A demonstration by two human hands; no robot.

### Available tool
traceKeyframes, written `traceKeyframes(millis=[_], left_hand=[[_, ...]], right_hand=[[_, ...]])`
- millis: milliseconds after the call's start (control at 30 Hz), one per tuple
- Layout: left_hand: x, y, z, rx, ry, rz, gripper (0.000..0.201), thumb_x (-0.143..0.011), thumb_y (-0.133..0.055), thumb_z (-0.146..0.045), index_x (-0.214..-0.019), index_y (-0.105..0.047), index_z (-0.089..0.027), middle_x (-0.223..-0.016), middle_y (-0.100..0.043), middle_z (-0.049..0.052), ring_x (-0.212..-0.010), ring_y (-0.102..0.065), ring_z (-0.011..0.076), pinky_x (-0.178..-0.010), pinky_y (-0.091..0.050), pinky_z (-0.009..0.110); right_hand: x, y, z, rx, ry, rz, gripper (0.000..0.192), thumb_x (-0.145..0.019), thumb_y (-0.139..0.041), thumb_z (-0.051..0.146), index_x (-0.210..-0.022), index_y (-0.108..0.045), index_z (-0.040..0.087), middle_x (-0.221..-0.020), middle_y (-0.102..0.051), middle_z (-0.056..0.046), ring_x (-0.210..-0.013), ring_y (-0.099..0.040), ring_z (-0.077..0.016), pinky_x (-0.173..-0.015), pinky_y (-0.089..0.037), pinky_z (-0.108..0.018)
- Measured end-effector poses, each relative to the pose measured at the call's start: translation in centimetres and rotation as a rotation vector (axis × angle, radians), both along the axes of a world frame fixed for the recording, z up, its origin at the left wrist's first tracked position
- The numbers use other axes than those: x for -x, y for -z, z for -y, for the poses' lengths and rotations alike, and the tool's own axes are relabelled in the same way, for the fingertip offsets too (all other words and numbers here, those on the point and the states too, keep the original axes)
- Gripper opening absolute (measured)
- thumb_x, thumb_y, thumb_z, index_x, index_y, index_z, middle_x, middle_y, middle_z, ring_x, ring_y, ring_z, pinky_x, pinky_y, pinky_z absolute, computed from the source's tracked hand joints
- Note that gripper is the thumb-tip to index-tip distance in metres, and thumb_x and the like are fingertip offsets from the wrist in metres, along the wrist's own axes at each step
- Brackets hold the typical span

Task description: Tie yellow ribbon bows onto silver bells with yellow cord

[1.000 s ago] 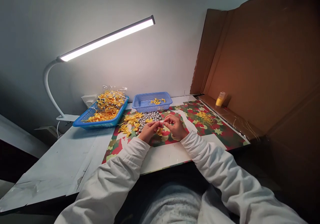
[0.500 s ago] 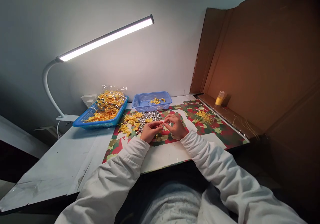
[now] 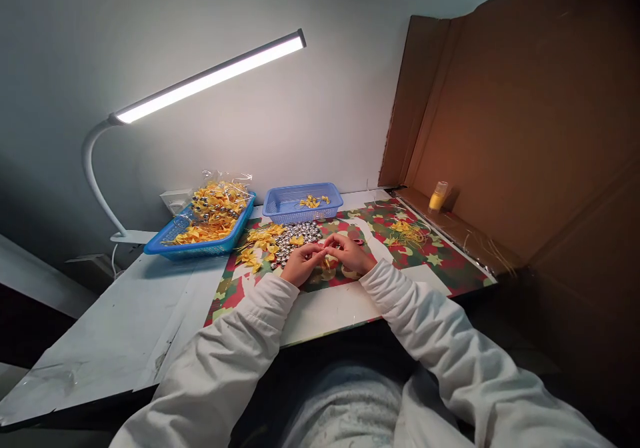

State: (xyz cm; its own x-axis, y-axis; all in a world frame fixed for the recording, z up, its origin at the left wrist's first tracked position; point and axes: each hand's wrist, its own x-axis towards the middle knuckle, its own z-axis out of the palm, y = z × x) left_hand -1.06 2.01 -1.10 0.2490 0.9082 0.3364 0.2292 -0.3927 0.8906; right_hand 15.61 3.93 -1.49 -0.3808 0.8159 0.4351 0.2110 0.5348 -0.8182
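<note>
My left hand (image 3: 300,265) and my right hand (image 3: 349,253) meet above the patterned mat, thumbs and fingertips pinched together. What sits between the fingertips is too small and covered to name. A bit of yellow material (image 3: 327,264) shows just below the fingers; whether it hangs from them I cannot tell. Behind my right hand a small dark pink piece (image 3: 358,242) peeks out, mostly hidden. Beyond my left hand lies a pile of silver beads (image 3: 300,234), with yellow ribbon bows (image 3: 260,240) heaped to its left.
A blue basket (image 3: 187,251) at the left holds bagged yellow bows. Behind the beads stands a paler blue basket (image 3: 303,215) with a few bows. Yellow cords (image 3: 407,233) lie at right, near a yellow-filled container (image 3: 438,197) and a cardboard wall (image 3: 520,115). A lit lamp (image 3: 215,78) reaches overhead.
My right fingertips have come closer against the left ones. The thin dark item seen between my hands no longer shows there, and a pink piece is visible behind my right hand.
</note>
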Motion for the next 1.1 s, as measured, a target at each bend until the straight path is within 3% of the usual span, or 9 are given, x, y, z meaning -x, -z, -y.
traceKeyframes(millis=[233,367,500,667,900,1100], left_hand=[[0.2,-0.1,0.0,0.004,0.0,-0.041,0.036,-0.07,-0.065,-0.052,-0.067,-0.07,-0.017,-0.073,-0.066,0.003,-0.073,-0.058,0.0169,-0.071,-0.046,0.028],[0.3,0.1,-0.2,0.032,-0.031,-0.021,0.037,-0.071,-0.065,-0.052,-0.075,-0.072,-0.016,-0.077,-0.071,0.005,-0.073,-0.061,0.0181,-0.07,-0.047,0.029],[0.4,0.3,-0.5,0.047,-0.028,0.005,0.041,-0.067,-0.068,-0.054,-0.079,-0.073,-0.016,-0.083,-0.074,0.007,-0.074,-0.065,0.0199,-0.069,-0.05,0.03],[0.4,0.2,-0.7,-0.003,-0.054,0.007,0.041,-0.072,-0.063,-0.055,-0.074,-0.074,-0.016,-0.072,-0.073,0.006,-0.074,-0.065,0.0205,-0.07,-0.049,0.03],[1.2,-0.7,-0.8,-0.161,-0.147,-0.015,0.032,-0.075,-0.062,-0.048,-0.066,-0.071,-0.018,-0.072,-0.068,0.004,-0.072,-0.06,0.0178,-0.071,-0.046,0.029],[1.2,-0.7,-0.7,-0.135,-0.157,-0.032,0.033,-0.074,-0.062,-0.048,-0.068,-0.07,-0.016,-0.059,-0.067,0.002,-0.056,-0.057,0.0154,-0.055,-0.044,0.026]], right_hand=[[-0.2,0.0,-0.3,-0.015,0.071,0.074,0.01,-0.077,-0.057,0.027,-0.073,-0.057,0.018,-0.072,-0.06,0.001,-0.064,-0.054,-0.0128,-0.058,-0.043,-0.025],[-0.8,-0.4,-0.5,-0.045,0.233,0.115,0.008,-0.078,-0.056,0.026,-0.079,-0.059,0.018,-0.079,-0.062,-0.001,-0.067,-0.054,-0.0141,-0.064,-0.045,-0.028],[-1.5,-0.5,-0.9,-0.074,0.415,0.216,0.003,-0.076,-0.057,0.018,-0.074,-0.06,0.019,-0.084,-0.063,-0.005,-0.086,-0.055,-0.0199,-0.08,-0.042,-0.035],[-2.2,0.1,-1.1,-0.017,0.6,0.406,0.006,-0.075,-0.061,0.019,-0.079,-0.066,0.018,-0.093,-0.062,-0.01,-0.098,-0.049,-0.027,-0.086,-0.036,-0.041],[-2.1,0.2,-0.9,0.081,0.625,0.586,0.011,-0.076,-0.067,0.027,-0.081,-0.067,0.018,-0.103,-0.059,-0.009,-0.106,-0.045,-0.0284,-0.087,-0.032,-0.042],[-1.8,0.1,-0.9,0.118,0.611,0.537,0.011,-0.079,-0.067,0.027,-0.079,-0.064,0.016,-0.104,-0.057,-0.011,-0.108,-0.043,-0.0288,-0.09,-0.03,-0.045]])
